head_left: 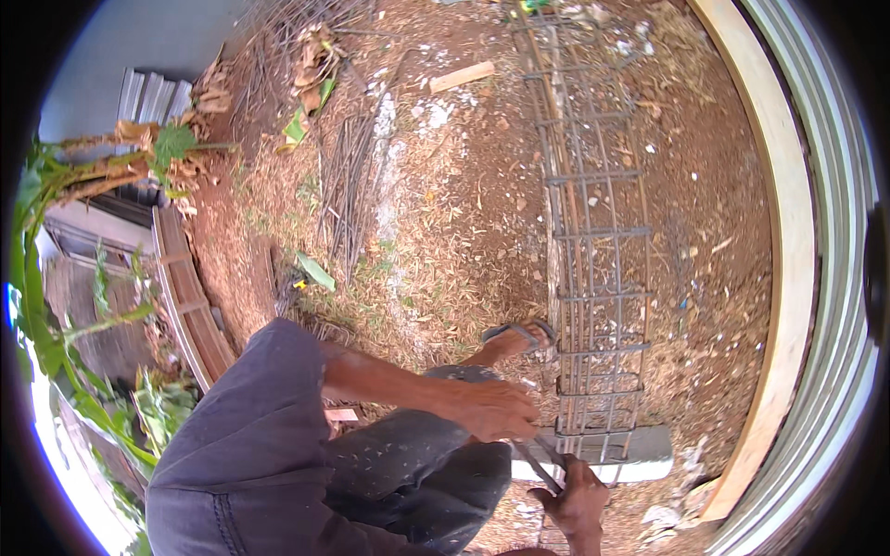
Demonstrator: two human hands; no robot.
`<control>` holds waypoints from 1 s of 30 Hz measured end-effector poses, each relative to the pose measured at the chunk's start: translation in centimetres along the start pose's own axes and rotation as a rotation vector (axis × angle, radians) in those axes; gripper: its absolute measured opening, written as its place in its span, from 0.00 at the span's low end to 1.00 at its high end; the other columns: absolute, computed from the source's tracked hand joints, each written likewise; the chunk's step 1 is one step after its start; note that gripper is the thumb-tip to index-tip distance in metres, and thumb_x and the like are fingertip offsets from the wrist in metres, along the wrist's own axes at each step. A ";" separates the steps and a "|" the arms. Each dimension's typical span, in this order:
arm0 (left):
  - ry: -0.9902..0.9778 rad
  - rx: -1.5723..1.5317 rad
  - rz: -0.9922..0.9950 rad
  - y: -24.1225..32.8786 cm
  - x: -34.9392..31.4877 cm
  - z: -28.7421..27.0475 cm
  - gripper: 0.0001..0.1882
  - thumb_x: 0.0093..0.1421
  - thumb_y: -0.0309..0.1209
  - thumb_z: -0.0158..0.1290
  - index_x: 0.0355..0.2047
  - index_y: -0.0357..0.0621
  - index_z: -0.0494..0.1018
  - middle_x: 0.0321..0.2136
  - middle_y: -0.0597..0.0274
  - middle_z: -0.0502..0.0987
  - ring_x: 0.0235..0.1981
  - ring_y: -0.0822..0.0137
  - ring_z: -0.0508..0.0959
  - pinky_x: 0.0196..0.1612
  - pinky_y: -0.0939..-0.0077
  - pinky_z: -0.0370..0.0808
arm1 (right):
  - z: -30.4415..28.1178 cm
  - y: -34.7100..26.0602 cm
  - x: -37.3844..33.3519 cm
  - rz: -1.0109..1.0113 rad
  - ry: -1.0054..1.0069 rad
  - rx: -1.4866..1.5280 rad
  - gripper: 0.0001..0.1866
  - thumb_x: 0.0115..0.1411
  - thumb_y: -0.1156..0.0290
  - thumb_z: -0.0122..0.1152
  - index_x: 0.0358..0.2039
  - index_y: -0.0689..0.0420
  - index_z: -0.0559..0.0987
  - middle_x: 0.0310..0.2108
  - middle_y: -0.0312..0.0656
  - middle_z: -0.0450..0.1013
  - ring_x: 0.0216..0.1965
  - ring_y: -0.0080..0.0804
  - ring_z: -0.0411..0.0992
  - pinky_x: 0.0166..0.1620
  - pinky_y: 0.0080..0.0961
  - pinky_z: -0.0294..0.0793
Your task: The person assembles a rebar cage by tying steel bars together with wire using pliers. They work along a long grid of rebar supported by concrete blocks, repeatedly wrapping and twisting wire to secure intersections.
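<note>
My left hand (496, 410) reaches across from the left, its fingers bent down over the upper end of a dark two-armed metal tool that looks like pincers (540, 463). Close by, my right hand (577, 500) comes up from the lower edge and grips the other end, thumb apart from the fingers. The exact shape of the jaws is hidden. Both hands are beside the near end of a long rebar cage (601, 296), made of lengthwise bars with several square stirrups. Beneath that end lies a grey and white block (654, 456).
My foot in a sandal (524, 335) stands against the cage's left side. A pale timber board (779, 232) and corrugated sheeting (844, 185) bound the right. Thin rods (348, 190), a wood offcut (462, 77) and a brown plank (190, 301) lie left, with leafy plants (83, 371).
</note>
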State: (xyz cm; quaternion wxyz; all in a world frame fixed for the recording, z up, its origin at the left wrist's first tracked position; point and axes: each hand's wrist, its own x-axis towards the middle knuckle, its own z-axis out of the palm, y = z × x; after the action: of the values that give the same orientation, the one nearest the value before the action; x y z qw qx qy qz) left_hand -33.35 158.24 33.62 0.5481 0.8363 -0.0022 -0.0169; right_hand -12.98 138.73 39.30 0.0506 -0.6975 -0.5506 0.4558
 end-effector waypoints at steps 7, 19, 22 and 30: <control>0.175 -0.017 -0.137 4.4 -10.1 -7.0 0.15 0.55 0.31 0.56 0.44 0.45 0.71 0.33 0.58 0.71 0.39 0.57 0.76 0.42 0.59 0.73 | -7.5 -11.1 11.2 0.162 -0.903 0.146 0.42 0.46 0.37 0.71 0.50 0.60 0.74 0.35 0.47 0.76 0.42 0.39 0.77 0.43 0.33 0.75; 0.408 -0.158 -0.168 5.6 -12.2 -29.6 0.07 0.60 0.30 0.55 0.39 0.45 0.73 0.23 0.60 0.75 0.22 0.57 0.78 0.25 0.63 0.74 | -16.8 -21.8 32.7 0.369 -0.800 0.853 0.32 0.49 0.64 0.73 0.52 0.66 0.73 0.38 0.40 0.75 0.34 0.27 0.72 0.36 0.24 0.71; 0.485 -0.246 -0.267 3.0 -12.9 -34.4 0.06 0.62 0.32 0.54 0.37 0.44 0.75 0.23 0.58 0.78 0.22 0.56 0.79 0.24 0.63 0.74 | -17.7 -24.5 41.2 0.336 -0.525 0.706 0.31 0.51 0.67 0.68 0.53 0.67 0.71 0.38 0.42 0.76 0.36 0.30 0.73 0.39 0.27 0.72; 0.347 -0.381 -0.634 -6.8 -13.2 -52.2 0.07 0.64 0.33 0.53 0.36 0.43 0.75 0.24 0.55 0.79 0.24 0.54 0.80 0.27 0.61 0.75 | -15.9 -26.7 65.5 0.470 -0.245 0.373 0.38 0.49 0.51 0.64 0.55 0.65 0.71 0.48 0.66 0.74 0.53 0.57 0.72 0.55 0.42 0.71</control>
State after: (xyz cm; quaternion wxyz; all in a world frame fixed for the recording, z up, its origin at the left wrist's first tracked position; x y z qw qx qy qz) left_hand -45.09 209.10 48.54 0.6530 0.6696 0.3511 -0.0438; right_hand -22.64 209.32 25.77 0.0042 -0.7240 -0.2837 0.6287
